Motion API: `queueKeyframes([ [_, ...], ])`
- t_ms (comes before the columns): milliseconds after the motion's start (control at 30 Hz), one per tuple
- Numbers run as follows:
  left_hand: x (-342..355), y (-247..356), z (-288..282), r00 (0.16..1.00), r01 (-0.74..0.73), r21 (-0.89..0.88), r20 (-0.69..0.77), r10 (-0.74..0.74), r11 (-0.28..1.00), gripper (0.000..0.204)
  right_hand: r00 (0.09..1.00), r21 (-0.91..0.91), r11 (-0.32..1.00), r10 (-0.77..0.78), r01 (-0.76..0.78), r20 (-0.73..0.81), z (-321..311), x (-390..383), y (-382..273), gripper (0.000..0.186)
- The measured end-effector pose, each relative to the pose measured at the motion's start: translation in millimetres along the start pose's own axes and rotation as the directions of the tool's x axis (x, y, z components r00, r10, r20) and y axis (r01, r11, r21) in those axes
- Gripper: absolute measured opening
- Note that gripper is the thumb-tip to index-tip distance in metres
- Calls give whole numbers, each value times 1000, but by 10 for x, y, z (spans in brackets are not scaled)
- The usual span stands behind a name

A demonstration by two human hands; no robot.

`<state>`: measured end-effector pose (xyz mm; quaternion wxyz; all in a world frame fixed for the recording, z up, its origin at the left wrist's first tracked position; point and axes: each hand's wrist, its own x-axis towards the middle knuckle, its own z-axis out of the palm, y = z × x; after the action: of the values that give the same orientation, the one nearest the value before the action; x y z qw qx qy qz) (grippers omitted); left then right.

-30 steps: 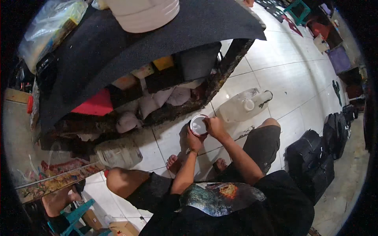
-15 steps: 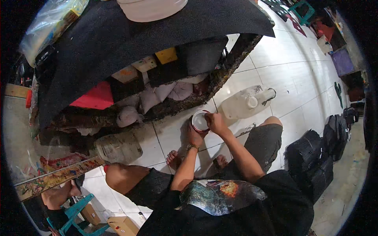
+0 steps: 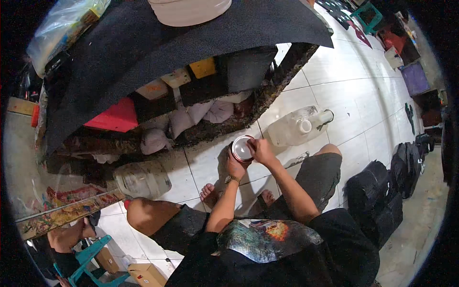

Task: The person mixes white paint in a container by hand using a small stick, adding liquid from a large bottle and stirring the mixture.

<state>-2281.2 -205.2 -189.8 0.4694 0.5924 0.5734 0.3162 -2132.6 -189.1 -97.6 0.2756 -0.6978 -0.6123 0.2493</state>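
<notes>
A round can (image 3: 242, 149), with a dark reddish rim and a smooth whitish face ringed inside it, sits in the left hand (image 3: 235, 166), tilted so that its circular top shows. That hand curves around the can's near side, fingers wrapped against the wall; a banded watch (image 3: 231, 180) circles its wrist. The right hand (image 3: 262, 151) is at the can's right rim, its fingers curled nearly closed; whether they pinch anything small cannot be told.

Just beyond the right hand, to its right, a translucent plastic jug (image 3: 296, 128) lies on its side, rounded in body, scuffed, with a stubby pale cap. White floor tiles (image 3: 344, 103), glossy and thinly jointed, spread beneath it.

Left of the left hand, well apart, rests another cloudy plastic container (image 3: 143, 180), broad and rounded at the corners. Ahead of both hands stands a low bench with a rough, crusted edge, draped in matte dark cloth (image 3: 158, 48); under it are soft, pillowy pale bundles (image 3: 184, 122) and a flat-sided red piece (image 3: 114, 115). Far right of the right hand, black bags (image 3: 373, 191) slump in creased fabric.
</notes>
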Motion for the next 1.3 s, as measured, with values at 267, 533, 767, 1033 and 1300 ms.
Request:
queueKeyframes([
  [267, -1, 122, -126, 984, -162, 149, -54, 172, 975, 112, 999, 33, 999, -19, 18, 49, -39, 1, -63, 23],
  [533, -9, 258, -127, 998, -62, 29, -4, 62, 998, 110, 990, -55, 996, 81, -75, 118, -88, -36, 2, 22],
  [767, -34, 338, -182, 998, 52, 159, -34, -48, 986, 96, 992, 16, 995, 96, -98, 78, -87, -2, -3, 23],
  [1033, -10, 197, -158, 999, 36, 67, 2, -36, 997, 99, 993, 205, 972, 114, -118, 32, -24, -11, 23, 30],
  [1300, -1, 64, -86, 1000, 25, 143, -17, -23, 989, 113, 982, -133, 978, -145, 160, 118, -63, -77, 15, 25],
])
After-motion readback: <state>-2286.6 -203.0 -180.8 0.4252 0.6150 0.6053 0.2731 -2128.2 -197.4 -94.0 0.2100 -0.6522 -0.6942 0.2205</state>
